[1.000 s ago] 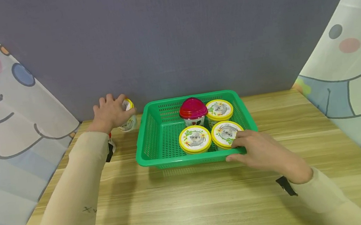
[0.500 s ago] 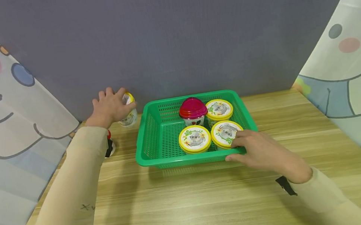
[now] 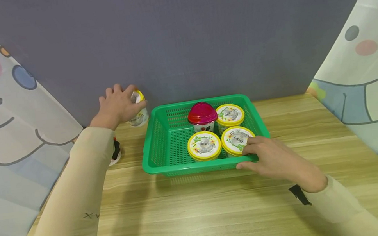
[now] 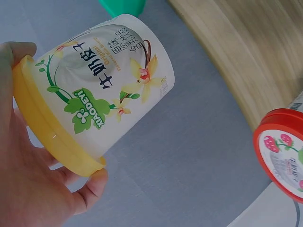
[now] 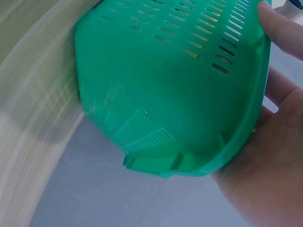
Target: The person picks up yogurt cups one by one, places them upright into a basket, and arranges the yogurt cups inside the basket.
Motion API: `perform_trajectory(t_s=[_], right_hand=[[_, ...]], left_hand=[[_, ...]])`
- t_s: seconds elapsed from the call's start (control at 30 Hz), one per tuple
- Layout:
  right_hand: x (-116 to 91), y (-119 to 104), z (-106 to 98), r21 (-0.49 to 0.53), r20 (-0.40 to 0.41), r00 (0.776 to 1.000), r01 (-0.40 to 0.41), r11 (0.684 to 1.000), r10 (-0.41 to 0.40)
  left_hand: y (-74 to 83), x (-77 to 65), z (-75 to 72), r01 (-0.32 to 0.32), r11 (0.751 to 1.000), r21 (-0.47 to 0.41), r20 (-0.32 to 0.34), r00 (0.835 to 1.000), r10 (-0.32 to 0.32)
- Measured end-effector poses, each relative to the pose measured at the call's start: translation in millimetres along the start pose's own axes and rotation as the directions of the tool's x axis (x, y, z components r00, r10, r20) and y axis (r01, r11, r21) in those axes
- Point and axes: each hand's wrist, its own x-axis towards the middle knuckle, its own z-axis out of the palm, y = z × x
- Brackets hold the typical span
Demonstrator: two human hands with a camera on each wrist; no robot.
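Note:
My left hand [image 3: 116,105] grips a white cup with a yellow lid [image 3: 139,118] at the lid, left of the basket near the back wall. In the left wrist view, the fingers spread around the yellow rim, and the cup [image 4: 94,99] shows vanilla flowers and a green leaf logo. My right hand [image 3: 275,158] holds the front right rim of a green plastic basket [image 3: 195,166], its thumb outside and its fingers over the edge. Inside the basket stand three yellow-lidded cups [image 3: 204,146] and a cup with a domed magenta lid [image 3: 202,112].
A red-lidded cup [image 4: 284,156] stands left of the basket, mostly hidden behind my left sleeve in the head view. The basket's left part shows its bare slotted floor [image 3: 178,148]. A grey wall [image 3: 180,44] rises behind the wooden table [image 3: 194,215].
My left hand has moved up and slightly right with the yellow-lidded cup. The right hand has stayed at the basket's rim, and the basket has not moved.

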Motion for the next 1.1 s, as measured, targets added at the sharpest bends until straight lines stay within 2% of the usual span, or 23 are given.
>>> perform_trajectory(t_s=[0.7,1.1], right_hand=[[-1,-1,-1,0.001,0.015,1.000,-0.018,1.000,0.018],[-1,0,0,0.001,0.003,1.000,-0.007,1.000,0.007]], left_hand=[[32.4,8.1,-9.6,-0.049,0.999,0.003,0.010,0.999,0.049],[50.6,13.7,-1.2,-0.077,0.997,-0.016,0.012,0.997,0.077]])
